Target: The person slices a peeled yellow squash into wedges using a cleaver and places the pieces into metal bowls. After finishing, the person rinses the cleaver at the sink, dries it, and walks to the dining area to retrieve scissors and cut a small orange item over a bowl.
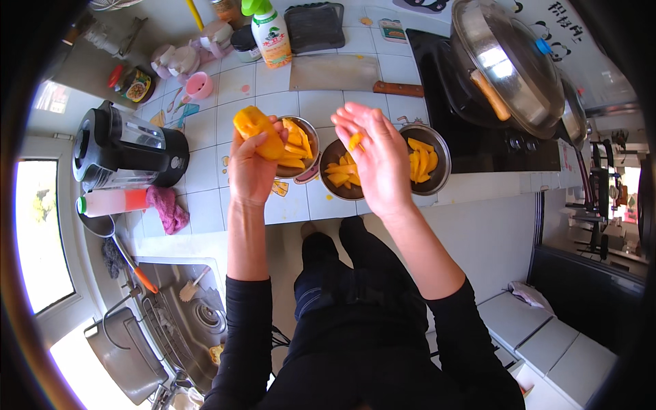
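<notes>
My left hand [254,171] grips a peeled mango [259,134] above the edge of a metal bowl [314,134] with cut mango strips [296,142] in it. Raised over two more metal bowls, my right hand [379,159] has its fingers extended, and a small mango piece [355,141] shows against them. It partly hides the middle bowl [333,192] with its mango pieces [341,171], and the left part of the right bowl [445,164], where mango wedges [423,161] lie. Behind the bowls a cleaver [335,73] with a wooden handle lies flat.
A black cooktop [492,148] carries a lidded wok [512,66] at right. At left stand a blender jug [130,146], a bottle of pink liquid [113,202] and a purple cloth [168,211]. The sink [205,287] is at lower left. A spray bottle [271,38] stands behind.
</notes>
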A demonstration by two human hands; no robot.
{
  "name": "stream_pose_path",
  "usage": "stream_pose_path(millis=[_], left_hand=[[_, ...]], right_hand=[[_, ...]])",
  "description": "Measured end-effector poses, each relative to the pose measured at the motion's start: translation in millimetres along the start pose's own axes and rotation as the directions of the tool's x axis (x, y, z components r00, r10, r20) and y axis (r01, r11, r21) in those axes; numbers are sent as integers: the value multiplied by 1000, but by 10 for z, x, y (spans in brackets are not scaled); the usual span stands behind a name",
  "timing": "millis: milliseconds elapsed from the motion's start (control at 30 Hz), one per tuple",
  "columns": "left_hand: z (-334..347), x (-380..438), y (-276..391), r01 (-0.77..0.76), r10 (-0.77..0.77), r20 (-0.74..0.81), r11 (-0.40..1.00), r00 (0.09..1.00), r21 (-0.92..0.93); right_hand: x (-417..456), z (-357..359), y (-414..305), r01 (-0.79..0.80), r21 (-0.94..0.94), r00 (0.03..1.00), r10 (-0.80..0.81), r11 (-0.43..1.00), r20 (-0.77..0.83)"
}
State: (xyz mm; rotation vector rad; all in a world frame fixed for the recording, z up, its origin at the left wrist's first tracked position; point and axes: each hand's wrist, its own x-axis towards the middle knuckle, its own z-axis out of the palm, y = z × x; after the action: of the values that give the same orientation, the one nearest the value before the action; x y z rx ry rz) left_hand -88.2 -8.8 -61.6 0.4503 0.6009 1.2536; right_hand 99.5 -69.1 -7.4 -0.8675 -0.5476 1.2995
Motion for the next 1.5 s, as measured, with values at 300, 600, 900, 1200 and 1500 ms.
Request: stream_pose_path(millis=[300,600,900,1200,1500], left_hand=[[9,-156,241,73,-73,26,997,997,-9],[111,-284,64,221,-224,-12,970,975,-98],[255,-317,-130,283,-291,-27,946,956,-158],[321,-438,-193,336,-347,-51,930,937,-152],[348,-613,-202,370,-380,-59,920,923,-128]], right_hand=[[604,-264,387,142,-387,954,-22,911,298],[1482,-1262,-263,319,-823,948,143,-471,285],[1794,-1455,-93,504,-588,850,244,-633,466],[1838,-1552,-25,449,-669,887,207,-592,413],[1742,-998,-339,461,-638,887,342,-617,311]])
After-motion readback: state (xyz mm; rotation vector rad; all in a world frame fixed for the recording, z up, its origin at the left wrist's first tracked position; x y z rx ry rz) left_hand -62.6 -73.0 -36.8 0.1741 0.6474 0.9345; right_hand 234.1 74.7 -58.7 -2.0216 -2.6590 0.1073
